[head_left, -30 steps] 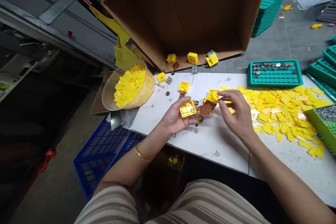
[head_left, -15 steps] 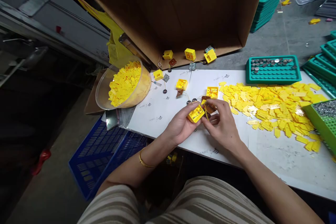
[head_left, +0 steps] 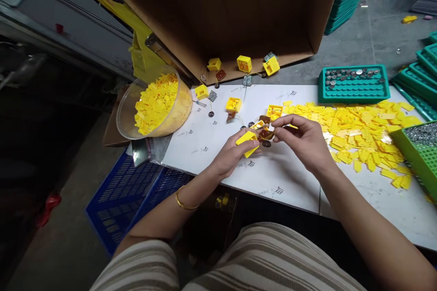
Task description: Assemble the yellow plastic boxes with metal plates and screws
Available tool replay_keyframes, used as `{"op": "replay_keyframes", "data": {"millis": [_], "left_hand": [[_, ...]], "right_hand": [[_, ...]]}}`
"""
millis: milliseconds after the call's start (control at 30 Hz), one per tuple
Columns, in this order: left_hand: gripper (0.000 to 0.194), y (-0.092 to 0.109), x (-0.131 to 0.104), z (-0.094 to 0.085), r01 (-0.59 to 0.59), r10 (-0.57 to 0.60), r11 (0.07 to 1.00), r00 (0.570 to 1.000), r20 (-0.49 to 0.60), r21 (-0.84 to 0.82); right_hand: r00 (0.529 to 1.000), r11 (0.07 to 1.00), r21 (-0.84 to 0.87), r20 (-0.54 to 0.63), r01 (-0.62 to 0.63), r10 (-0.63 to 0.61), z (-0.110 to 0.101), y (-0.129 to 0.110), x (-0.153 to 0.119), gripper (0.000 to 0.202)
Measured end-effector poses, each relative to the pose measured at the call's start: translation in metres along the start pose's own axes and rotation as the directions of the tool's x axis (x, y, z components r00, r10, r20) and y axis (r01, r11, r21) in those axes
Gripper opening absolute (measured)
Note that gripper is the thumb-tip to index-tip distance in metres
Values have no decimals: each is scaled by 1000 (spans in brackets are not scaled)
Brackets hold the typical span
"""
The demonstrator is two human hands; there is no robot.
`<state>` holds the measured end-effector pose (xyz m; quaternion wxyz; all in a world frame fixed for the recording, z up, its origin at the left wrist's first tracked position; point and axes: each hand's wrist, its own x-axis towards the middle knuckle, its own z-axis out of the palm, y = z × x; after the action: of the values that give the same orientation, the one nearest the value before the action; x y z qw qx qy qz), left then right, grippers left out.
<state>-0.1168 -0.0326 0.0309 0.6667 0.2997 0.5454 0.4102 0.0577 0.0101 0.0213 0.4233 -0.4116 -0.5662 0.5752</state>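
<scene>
Raised now, yellow housing [head_left: 247, 142]; clear bowl [head_left: 126, 118] holds yellow pieces [head_left: 155, 102].

Bright yellow box [head_left: 248, 142] in your left hand [head_left: 228, 158], a dark brown piece [head_left: 265, 134] at your right hand [head_left: 305, 144]. Gold bangle [head_left: 184, 203] on your left wrist. Yellow chips [head_left: 358, 129] spill over the white board [head_left: 290, 177] with its small grey logos. Teal tray [head_left: 355, 93] with silvery dots, clear bowl [head_left: 126, 120] full of yellow, blue crate [head_left: 116, 202], brown carton [head_left: 221, 4], beige-and-white stripes on your trousers [head_left: 259, 259].
</scene>
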Motion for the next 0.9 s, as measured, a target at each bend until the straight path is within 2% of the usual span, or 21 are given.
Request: {"op": "replay_keyframes", "data": {"millis": [100, 200, 300, 367, 400, 467, 533, 633, 700, 767, 900], "left_hand": [[23, -4, 2, -1, -53, 52, 998, 998, -27, -37], [23, -5, 4, -3, -42, 40, 998, 998, -39, -48], [22, -4, 5, -3, -50, 49, 997, 999, -17, -64], [20, -2, 6, -1, -50, 49, 996, 999, -11, -72], [19, 0, 7, -1, -45, 45, 997, 999, -13, -58], [19, 2, 7, 1, -40, 40, 999, 999, -30, 15], [18, 4, 7, 0, -64, 71, 987, 996, -45, 148], [16, 6, 8, -4, -82, 99, 952, 994, -42, 296], [19, 7, 8, -7, -48, 59, 948, 998, -26, 315], [23, 8, 8, -9, -16, 19, 943, 1000, -4, 333], [30, 8, 8, -9, 39, -62, 917, 997, 47, 397]], "right_hand": [[993, 964, -247, -39, 99, -112, -1, 10, 2, 18], [987, 949, -277, 1, 154, -160, 0, 14, -6, 25], [991, 937, -326, 82, 126, -105, 4, 14, -13, 24], [994, 912, -400, 96, 90, -56, 8, 15, -15, 20], [994, 896, -438, 99, 80, -40, 10, 16, -15, 24], [994, 852, -519, 108, 72, -19, 12, 19, -15, 32], [993, 817, -572, 114, 65, 1, 13, 21, -15, 27], [990, 883, -470, 121, -4, 69, 10, 21, -14, 19], [979, 938, -341, 158, -65, 126, 7, 21, -13, 18], [977, 956, -284, 172, -71, 123, 5, 22, -13, 18], [991, 919, -394, 123, 3, 49, 3, 26, -16, 21]]}}
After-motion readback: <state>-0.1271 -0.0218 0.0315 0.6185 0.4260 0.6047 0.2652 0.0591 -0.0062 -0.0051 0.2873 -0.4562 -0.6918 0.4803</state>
